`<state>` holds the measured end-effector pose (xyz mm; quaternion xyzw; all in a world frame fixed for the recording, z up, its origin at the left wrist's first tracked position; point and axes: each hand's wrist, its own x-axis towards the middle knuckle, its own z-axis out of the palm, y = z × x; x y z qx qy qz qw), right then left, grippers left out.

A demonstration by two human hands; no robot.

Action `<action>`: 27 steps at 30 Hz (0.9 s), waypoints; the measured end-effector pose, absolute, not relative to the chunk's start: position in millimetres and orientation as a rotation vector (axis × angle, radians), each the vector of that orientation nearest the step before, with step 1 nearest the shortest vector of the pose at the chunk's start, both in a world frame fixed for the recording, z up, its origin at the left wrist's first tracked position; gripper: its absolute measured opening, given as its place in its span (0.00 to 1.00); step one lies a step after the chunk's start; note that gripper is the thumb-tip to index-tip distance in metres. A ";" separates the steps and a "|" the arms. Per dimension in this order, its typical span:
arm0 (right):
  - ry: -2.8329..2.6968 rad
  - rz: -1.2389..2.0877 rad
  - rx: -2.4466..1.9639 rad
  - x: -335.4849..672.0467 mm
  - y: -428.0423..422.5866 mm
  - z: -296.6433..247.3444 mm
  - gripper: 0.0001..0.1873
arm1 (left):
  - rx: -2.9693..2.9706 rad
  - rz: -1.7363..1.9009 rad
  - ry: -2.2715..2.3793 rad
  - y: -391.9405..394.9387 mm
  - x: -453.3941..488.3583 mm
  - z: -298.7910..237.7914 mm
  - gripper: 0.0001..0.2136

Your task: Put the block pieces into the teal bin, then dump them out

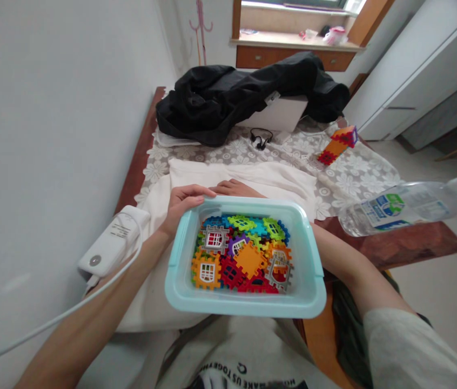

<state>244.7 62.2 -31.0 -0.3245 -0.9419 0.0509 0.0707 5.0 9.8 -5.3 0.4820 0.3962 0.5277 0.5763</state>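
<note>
A light-blue plastic basket (244, 308) is in front of me, filled with colourful interlocking plastic building pieces (248, 259), several with window grids. My left hand (186, 205) is closed on its far left corner, thumb along the rim. My right forearm passes behind the basket. Just past the far rim, my right hand (236, 188) shows with its fingers lying fairly flat near the white cloth (244, 170). The basket hides part of that hand, and I cannot tell whether it supports the basket.
On the right lies or stands a clear plastic bottle (407, 208). Beyond it is an orange-and-red built block shape (337, 145). A black garment (244, 97) partly covers a laptop (279, 112), near black earphones (261, 139). A white power device (115, 240) with a cable is at left.
</note>
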 end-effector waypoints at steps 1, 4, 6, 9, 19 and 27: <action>-2.851 0.192 -0.826 233.5 74.0 -36.7 0.19 | 1.126 1.234 0.929 9.9 4.9 -5.2 0.09; -2.850 0.209 -0.533 220.0 93.8 -52.0 0.17 | 1.116 1.235 0.938 9.7 5.3 -4.6 0.09; -2.839 0.181 -0.515 220.9 97.7 -59.4 0.16 | 1.080 1.235 0.940 9.5 6.2 -4.5 0.09; -2.793 0.147 -0.558 222.9 99.6 -66.7 0.14 | 1.011 1.229 0.935 9.0 7.3 -5.5 0.10; -2.779 0.107 -0.643 222.3 99.0 -65.5 0.14 | 0.977 1.192 0.937 7.9 5.6 -6.9 0.11; -2.767 0.103 -0.632 221.3 100.8 -68.2 0.14 | 0.991 1.191 0.964 7.7 3.6 -8.4 0.10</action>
